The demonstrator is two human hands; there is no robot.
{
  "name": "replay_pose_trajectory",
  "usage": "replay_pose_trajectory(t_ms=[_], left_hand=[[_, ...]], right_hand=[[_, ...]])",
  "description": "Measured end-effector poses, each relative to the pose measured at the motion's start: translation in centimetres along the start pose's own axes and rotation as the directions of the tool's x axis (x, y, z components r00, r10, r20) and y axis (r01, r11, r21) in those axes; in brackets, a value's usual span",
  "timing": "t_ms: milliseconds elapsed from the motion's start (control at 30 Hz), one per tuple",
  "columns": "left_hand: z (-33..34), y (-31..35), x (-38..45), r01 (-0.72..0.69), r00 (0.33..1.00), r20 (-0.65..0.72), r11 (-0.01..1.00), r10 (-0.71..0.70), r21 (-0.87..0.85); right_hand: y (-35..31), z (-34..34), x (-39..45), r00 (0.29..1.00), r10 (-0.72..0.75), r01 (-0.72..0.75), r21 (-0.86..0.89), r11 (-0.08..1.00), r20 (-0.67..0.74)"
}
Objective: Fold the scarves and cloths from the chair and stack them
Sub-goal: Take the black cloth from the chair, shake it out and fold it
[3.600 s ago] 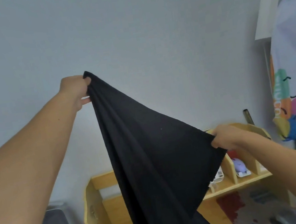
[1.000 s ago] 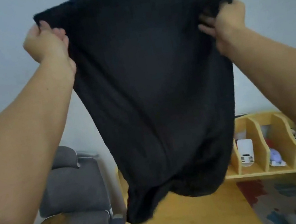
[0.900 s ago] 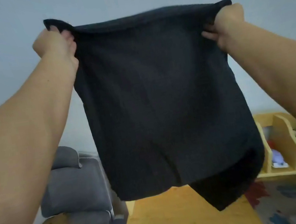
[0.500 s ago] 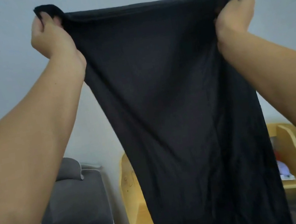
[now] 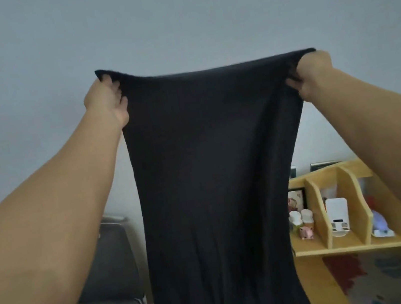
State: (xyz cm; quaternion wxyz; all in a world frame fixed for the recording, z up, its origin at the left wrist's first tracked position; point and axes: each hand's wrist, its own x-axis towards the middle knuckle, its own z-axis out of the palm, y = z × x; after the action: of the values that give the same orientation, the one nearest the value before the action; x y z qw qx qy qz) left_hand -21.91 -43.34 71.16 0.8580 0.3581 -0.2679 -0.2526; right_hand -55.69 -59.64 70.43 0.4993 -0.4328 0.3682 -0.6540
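The left hand (image 5: 105, 102) and the right hand (image 5: 311, 73) each clamp a top corner of the black scarf (image 5: 213, 189), fingers curled into the fabric. The hands are raised and held well apart, which likely tensions the top edge so the cloth hangs flat for folding. Below the hands, the scarf's lower end is cut off by the frame. Under the left hand, the grey chair (image 5: 112, 265) is partly hidden.

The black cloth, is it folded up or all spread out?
Spread out. The black cloth hangs flat, its top corners gripped by the left hand and right hand.
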Motion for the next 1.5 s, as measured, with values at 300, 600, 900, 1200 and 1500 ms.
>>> replay_pose_trajectory(t_ms=[300, 600, 900, 1200, 1500], left_hand=[[-1.1, 2.1, -1.7, -0.168, 0.978, 0.129, 0.986, 0.164, 0.019], [-10.8, -4.0, -15.7, -0.361, 0.903, -0.171, 0.912, 0.394, 0.196], [-32.2, -20.1, -31.4, 0.328, 0.891, -0.431, 0.858, -0.142, 0.395], [-44.7, -28.3, -41.6, 0.837, 0.501, -0.659, 0.507, -0.561, 0.205], [-47.4, -29.3, -49.6, 0.929, 0.331, -0.819, 0.315, -0.469, 0.195]], right_hand=[[-1.9, -1.7, -2.4, 0.976, -0.215, 0.215, 0.029, 0.976, -0.015], [8.1, -8.8, -12.0, 0.983, -0.032, -0.011, 0.228, 0.974, 0.182], [31.1, -24.9, -20.4, 0.643, 0.698, -0.282, -0.750, 0.598, 0.315], [41.7, -35.4, -28.2, 0.787, 0.572, 0.167, -0.972, 0.164, 0.231], [44.8, -41.2, -38.8, 0.673, 0.733, -0.440, -0.851, 0.288, -0.100]])
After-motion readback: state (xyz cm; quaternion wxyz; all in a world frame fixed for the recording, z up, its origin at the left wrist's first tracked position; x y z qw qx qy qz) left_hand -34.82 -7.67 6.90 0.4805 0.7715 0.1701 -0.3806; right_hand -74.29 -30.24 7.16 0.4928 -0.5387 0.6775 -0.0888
